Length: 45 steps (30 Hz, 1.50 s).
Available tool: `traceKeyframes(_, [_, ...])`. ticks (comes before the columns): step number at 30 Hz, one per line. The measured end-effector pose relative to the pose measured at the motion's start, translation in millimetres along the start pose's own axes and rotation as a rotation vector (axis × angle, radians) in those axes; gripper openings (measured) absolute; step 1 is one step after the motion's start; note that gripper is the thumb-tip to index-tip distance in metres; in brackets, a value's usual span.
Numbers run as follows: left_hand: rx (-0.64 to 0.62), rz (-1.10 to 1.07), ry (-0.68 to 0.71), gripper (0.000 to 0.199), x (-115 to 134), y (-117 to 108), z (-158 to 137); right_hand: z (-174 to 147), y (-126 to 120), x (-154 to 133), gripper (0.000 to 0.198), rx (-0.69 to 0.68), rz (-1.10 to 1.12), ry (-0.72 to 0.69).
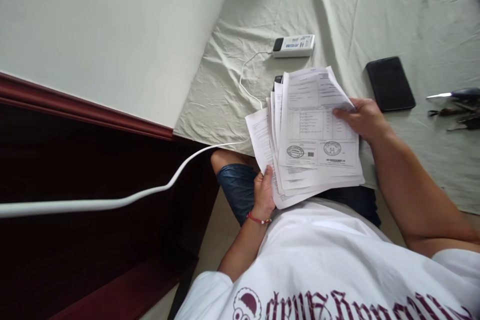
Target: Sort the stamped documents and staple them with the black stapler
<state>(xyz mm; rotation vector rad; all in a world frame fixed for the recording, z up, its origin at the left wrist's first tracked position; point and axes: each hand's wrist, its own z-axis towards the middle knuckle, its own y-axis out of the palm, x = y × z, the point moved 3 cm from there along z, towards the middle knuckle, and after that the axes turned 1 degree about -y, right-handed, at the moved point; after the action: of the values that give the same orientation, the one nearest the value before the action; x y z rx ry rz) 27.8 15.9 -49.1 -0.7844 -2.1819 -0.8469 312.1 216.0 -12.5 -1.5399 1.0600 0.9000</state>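
A fanned stack of printed papers (318, 130) is held over my lap at the edge of the cloth. The top sheet carries a printed table, two oval stamps and a barcode. My left hand (264, 190) grips the lower left edge of the stack, thumb on top. At the upper right edge, my right hand (362, 116) pinches the papers with its thumb over the top sheet and its other fingers hidden beneath. Behind the stack's upper left corner a small dark object (278, 79) peeks out, mostly covered.
A white power bank (296, 46) with a thin white cable lies beyond the papers on the pale cloth (337, 10). To the right rest a black phone or tablet (390, 83), a screwdriver (465, 94) and keys (463, 115). A thick white cable (150, 191) crosses at left.
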Motion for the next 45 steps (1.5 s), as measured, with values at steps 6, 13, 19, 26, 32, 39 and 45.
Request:
traceKeyframes(6, [0.075, 0.003, 0.026, 0.058, -6.1, -3.4, 4.8, 0.7, 1.7, 2.5, 0.021, -0.058, 0.096, 0.028])
traceKeyframes(13, [0.176, 0.133, 0.247, 0.048, 2.8, 0.7, 2.4, -3.1, 3.1, -1.8, 0.02, -0.084, 0.093, 0.062])
traceKeyframes(19, [0.194, 0.289, 0.491, 0.046, 16.4, -8.6, 0.3, -3.2, 4.6, -1.9, 0.023, -0.087, 0.178, 0.076])
traceKeyframes(26, [0.102, 0.385, 0.394, 0.033, 10.4, -11.5, 4.2, -5.6, 0.8, -3.3, 0.023, -0.11, 0.301, 0.132])
traceKeyframes(32, [0.036, 0.272, 0.265, 0.056, 7.3, -3.7, 7.7, -10.1, -0.2, -8.7, 0.023, -0.102, 0.406, 0.141])
traceKeyframes(39, [-0.008, 0.413, 0.262, 0.045, 18.6, 1.4, 2.2, -11.6, 12.1, -6.6, 0.021, -0.088, 0.197, 0.055])
traceKeyframes(45, [0.074, 0.361, 0.259, 0.058, 19.6, -10.7, 2.5, -15.4, 13.8, -18.3, 0.011, -0.107, -0.079, -0.043])
